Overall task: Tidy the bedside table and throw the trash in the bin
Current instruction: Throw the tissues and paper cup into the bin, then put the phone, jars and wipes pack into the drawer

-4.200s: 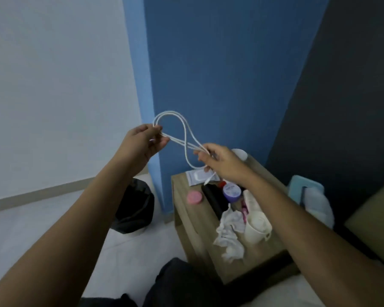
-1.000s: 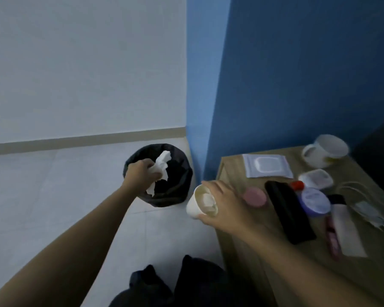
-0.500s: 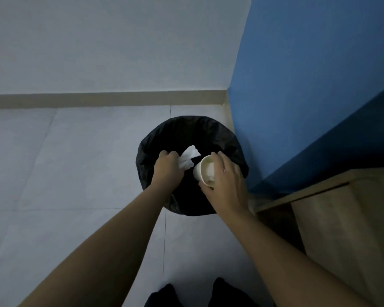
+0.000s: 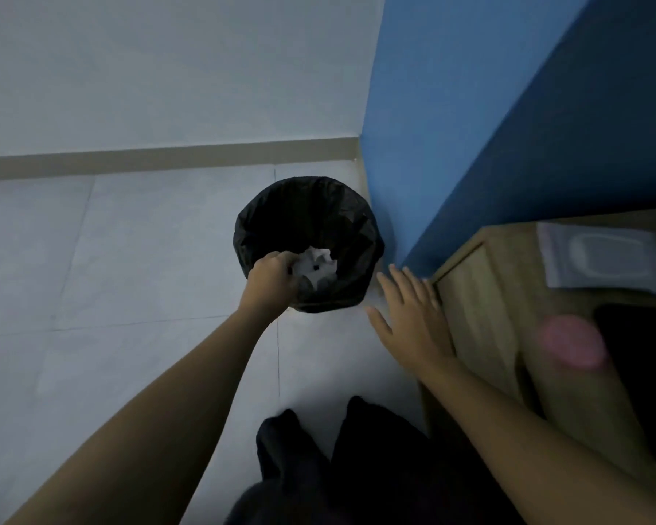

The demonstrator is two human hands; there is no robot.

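Note:
A bin lined with a black bag (image 4: 356,221) stands on the floor by the blue wall corner. White crumpled tissue (image 4: 317,269) shows inside it. My left hand (image 4: 271,280) hovers over the bin's near rim, its fingers curled right beside the tissue; whether they still grip it is unclear. Between the bin and the wooden bedside table (image 4: 478,305), my right hand (image 4: 413,320) is flat and spread, holding nothing. No paper cup can be made out.
The table top carries a white wipes pack (image 4: 603,259), a blurred pink round lid (image 4: 572,341) and a black object (image 4: 644,335). My dark trouser legs (image 4: 338,467) fill the bottom. Pale tiled floor lies to the left.
My right hand no longer holds the paper cup and has pulled back from the bin towards the table. My left hand stays over the bin, and the view has shifted right.

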